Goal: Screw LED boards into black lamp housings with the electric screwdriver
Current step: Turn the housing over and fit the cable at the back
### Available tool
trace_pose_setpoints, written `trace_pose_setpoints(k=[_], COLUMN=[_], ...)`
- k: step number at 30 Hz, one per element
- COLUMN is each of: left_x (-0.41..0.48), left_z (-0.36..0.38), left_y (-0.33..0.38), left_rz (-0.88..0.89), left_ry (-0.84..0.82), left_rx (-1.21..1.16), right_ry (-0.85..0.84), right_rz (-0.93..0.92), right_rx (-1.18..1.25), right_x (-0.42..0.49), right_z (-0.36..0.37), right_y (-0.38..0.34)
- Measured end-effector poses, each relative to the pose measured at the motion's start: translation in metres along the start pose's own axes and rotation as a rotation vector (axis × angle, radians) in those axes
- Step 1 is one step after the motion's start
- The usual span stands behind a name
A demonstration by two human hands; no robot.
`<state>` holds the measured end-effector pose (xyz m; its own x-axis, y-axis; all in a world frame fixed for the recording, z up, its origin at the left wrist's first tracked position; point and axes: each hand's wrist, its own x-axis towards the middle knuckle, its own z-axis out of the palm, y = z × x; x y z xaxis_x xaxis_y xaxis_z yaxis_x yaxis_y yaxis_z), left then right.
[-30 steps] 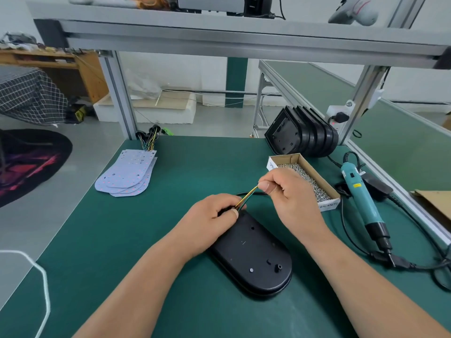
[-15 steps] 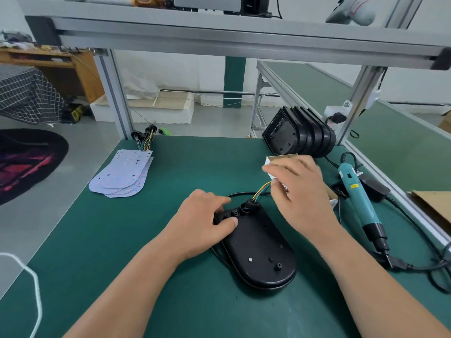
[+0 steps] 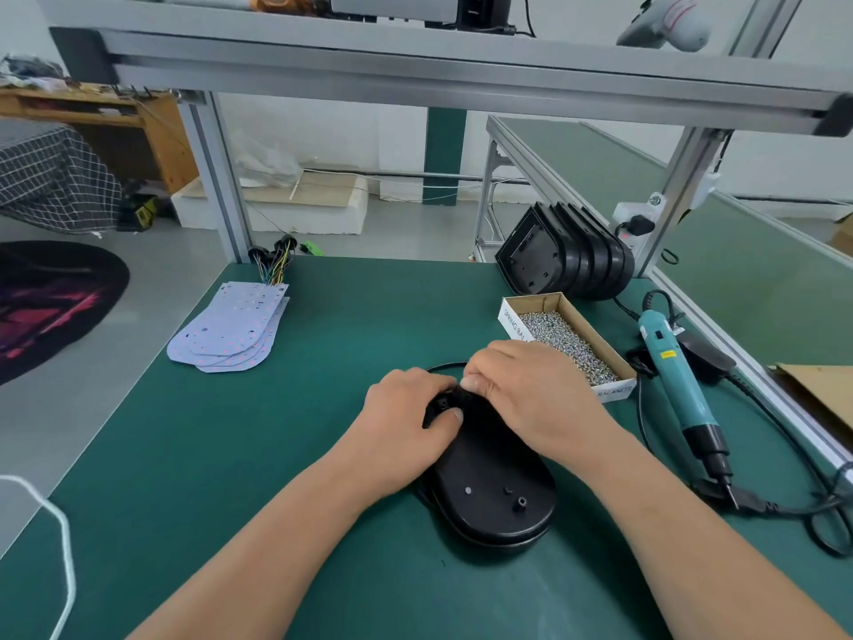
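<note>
Housing: glossy black oval plastic lamp housing (image 3: pixel 489 482), flat, lower centre.
Left hand (image 3: pixel 401 431): fingers curled round its far end.
Right hand (image 3: pixel 531 394): fingertips bunched there; I cannot tell what they pinch.

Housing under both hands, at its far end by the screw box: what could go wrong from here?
The right hand works right beside the open screw box; a nudge might spill screws. A black cable loops out past the left hand and may get pinched under the housing. The screwdriver has a cord looping near the right forearm that could snag it.
</note>
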<state>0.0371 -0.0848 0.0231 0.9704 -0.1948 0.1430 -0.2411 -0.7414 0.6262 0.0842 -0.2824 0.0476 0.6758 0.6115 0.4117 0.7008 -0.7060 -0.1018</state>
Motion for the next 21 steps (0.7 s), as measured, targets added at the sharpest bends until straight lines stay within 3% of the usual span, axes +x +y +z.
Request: trace_pose_setpoints(k=[5,10,15,21], left_x=[-0.001,0.001,0.004,0.003], left_z=[0.002,0.001,-0.009,-0.008], left_y=[-0.006,-0.010,-0.015,-0.019], left_rz=[-0.114,-0.210,-0.302,-0.255], left_ry=[0.034,0.033,0.103,0.152], left_rx=[0.069,-0.005,-0.037,-0.208], right_ry=[-0.117,-0.065,-0.009,0.129], right_rz=[0.048,0.254,0.346,0.420], right_rx=[0.160,0.315,0.409,0.569], right_x=[-0.006,-0.005,-0.004,-0.004], right_z=[-0.003,0.005,0.007,0.013], right_y=[0.010,0.013,0.014,0.014])
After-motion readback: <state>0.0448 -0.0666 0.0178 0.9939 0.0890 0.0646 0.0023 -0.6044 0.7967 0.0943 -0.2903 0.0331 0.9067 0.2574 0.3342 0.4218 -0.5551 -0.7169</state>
